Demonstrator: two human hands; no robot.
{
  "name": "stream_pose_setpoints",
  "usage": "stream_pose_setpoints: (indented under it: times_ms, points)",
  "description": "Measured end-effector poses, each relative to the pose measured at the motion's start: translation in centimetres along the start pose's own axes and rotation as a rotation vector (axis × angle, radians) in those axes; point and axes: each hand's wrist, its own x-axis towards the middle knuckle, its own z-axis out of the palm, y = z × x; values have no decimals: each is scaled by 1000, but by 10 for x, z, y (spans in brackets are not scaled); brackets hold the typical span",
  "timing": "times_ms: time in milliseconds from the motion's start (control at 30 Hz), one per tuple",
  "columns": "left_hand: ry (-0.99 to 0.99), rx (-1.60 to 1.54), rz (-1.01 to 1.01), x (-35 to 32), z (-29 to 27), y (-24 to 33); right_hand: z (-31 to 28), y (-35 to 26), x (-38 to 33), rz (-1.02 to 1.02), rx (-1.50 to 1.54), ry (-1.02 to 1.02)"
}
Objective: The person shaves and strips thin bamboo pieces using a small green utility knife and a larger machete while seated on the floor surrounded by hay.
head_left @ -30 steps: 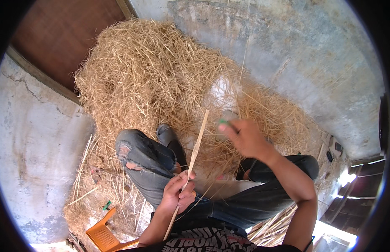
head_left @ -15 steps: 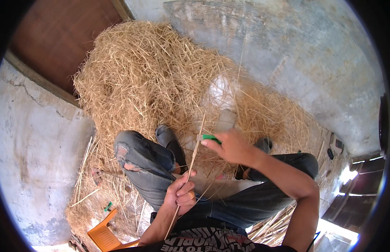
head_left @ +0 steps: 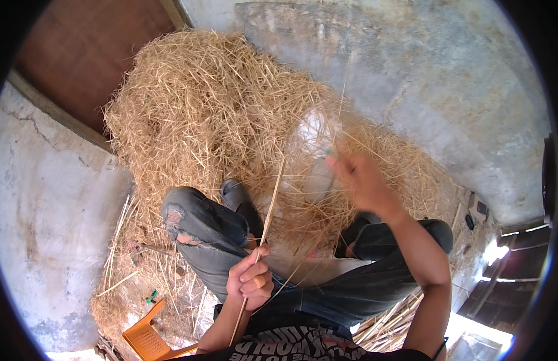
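My left hand (head_left: 252, 280) is closed round a long, thin bamboo or cane stick (head_left: 273, 207), which slants up and away over my lap. Its near end runs down along my forearm. Out to the right and beyond the stick, my right hand (head_left: 368, 185) is smeared by motion, its fingers curled in. A bit of green from a green-handled knife (head_left: 329, 154) shows at its fingertips; the rest of that tool is hidden or blurred. The stick's far tip stands apart from the right hand.
A big heap of straw-like shavings (head_left: 200, 108) rises ahead against the wall (head_left: 411, 72). An orange plastic chair (head_left: 149, 340) and a small green tool (head_left: 152, 296) lie at lower left. Cut canes (head_left: 387, 328) are at lower right. My bent knees flank the work.
My right hand has moved from the stick out to the far right, taking the green-handled knife off it. The left hand, still gripping, has shifted slightly left and nearer me.
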Motion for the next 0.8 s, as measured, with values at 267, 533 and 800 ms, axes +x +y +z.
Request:
stream_pose_setpoints:
  times_ms: [267, 533, 800]
  points:
    - [26, 30, -28, 11, 4, -7, 55, -21, -35, -214, -46, -294]
    - [224, 225, 17, 7, 1, -9, 62, -4, -29, -232, -242, -252]
    - [167, 205, 49, 12, 4, -6, 70, 19, -6, -395, -384, -101]
